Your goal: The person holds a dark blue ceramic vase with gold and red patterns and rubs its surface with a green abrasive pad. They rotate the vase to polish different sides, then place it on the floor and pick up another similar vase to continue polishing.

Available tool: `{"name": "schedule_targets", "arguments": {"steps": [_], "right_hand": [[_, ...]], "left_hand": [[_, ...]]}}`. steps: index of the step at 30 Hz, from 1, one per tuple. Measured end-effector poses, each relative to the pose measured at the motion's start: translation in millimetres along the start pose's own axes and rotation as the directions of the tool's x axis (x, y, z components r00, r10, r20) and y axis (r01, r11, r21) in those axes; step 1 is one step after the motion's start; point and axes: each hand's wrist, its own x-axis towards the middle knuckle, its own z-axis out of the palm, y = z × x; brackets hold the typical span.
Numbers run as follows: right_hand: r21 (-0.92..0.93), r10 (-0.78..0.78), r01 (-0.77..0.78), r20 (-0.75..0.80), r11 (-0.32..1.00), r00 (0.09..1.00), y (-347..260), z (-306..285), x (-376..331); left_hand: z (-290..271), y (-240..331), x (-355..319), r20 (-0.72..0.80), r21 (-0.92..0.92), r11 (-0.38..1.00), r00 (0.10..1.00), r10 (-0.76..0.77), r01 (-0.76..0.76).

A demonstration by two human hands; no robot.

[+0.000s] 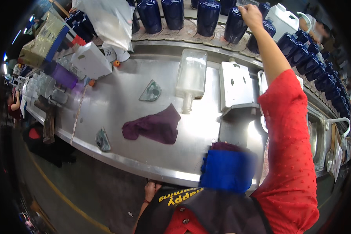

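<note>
My right arm, in a red sleeve, reaches to the far side. There my right hand (251,16) is closed on the top of a glossy dark blue bottle (235,28) standing in a row on the slatted conveyor (175,35). Low at the near edge of the metal table, my left hand (152,190) is curled closed; what its fingers hold, if anything, is hidden. Between the hands, a clear glass bottle (192,74) lies with its neck toward me. A purple cloth (156,125) is crumpled to its left, and a folded blue cloth (227,168) rests by the near edge.
Two flat, dark green-grey pieces (151,91) lie on the metal table (105,89). A white block (235,84) stands right of the clear bottle. Back left are a white box (91,60), a plastic bag (109,23) and glassware. A white jug (282,19) and more blue bottles stand right.
</note>
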Motion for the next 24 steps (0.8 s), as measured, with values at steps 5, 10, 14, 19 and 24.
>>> {"name": "schedule_targets", "arguments": {"steps": [5, 10, 14, 19, 24], "right_hand": [[0.065, -0.184, 0.19, -0.092, 0.98, 0.979, -69.8, -138.6, -29.7], [0.583, -0.214, 0.268, -0.161, 0.767, 0.964, -196.4, -275.1, -77.4], [0.932, -0.093, -0.076, 0.115, 0.355, 0.989, -240.6, -315.8, -133.1], [0.86, -0.004, -0.42, 0.44, 0.291, 0.898, -215.1, -322.7, -183.4], [0.679, 0.088, -0.463, 0.51, 0.569, 0.855, -198.6, -330.6, -279.8]], "left_hand": [[-63.5, 119.2, 7.8, -0.077, -0.08, 0.921, 0.924, 0.375, -0.38], [-102.9, 246.3, 100.8, -0.278, -0.047, 0.595, 0.583, 0.763, -0.802], [-78.4, 350.8, 175.4, -0.36, 0.247, 0.271, 0.172, 0.917, -0.93], [-48.5, 366.8, 160.8, -0.069, -0.597, 0.479, 0.636, 0.769, -0.643], [7.4, 346.3, 135.0, 0.415, -0.91, 0.254, 0.709, 0.57, 0.327]]}}
